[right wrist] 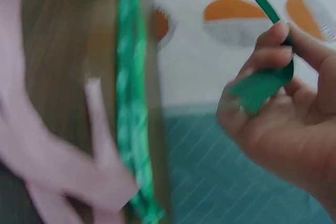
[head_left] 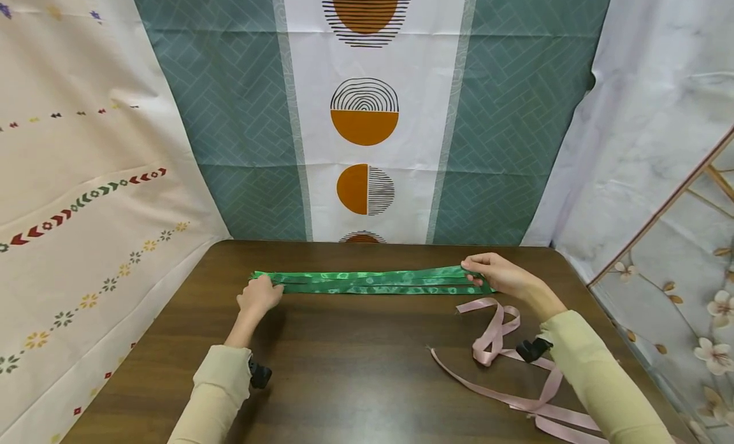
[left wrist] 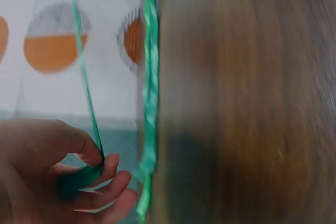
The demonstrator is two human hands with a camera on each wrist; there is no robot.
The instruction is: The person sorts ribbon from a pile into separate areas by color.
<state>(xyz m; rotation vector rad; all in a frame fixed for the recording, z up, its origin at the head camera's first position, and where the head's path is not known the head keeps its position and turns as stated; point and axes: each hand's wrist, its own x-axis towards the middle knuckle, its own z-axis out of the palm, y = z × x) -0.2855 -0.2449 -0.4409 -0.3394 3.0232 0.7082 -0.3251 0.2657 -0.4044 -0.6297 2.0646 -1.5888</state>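
Observation:
A length of green ribbon (left wrist: 84, 72) runs taut between my two hands. My left hand (head_left: 260, 296) pinches it between thumb and fingers near one end, and a short tail (left wrist: 79, 181) lies across the palm. At the other end, my right hand (head_left: 497, 273) pinches the ribbon with its thumb and fingertips; a loose tail (right wrist: 260, 88) curls over the fingers. Beneath the held length, other green ribbons (head_left: 373, 290) lie side by side along the far part of the table, straight and nearly parallel to its back edge.
Loops of pink ribbon (head_left: 489, 343) lie loosely on the brown wooden table (head_left: 344, 374), partly under the right forearm. A patterned cloth (head_left: 367, 202) hangs behind the table's back edge. More patterned cloth (head_left: 103, 240) hangs along the left side.

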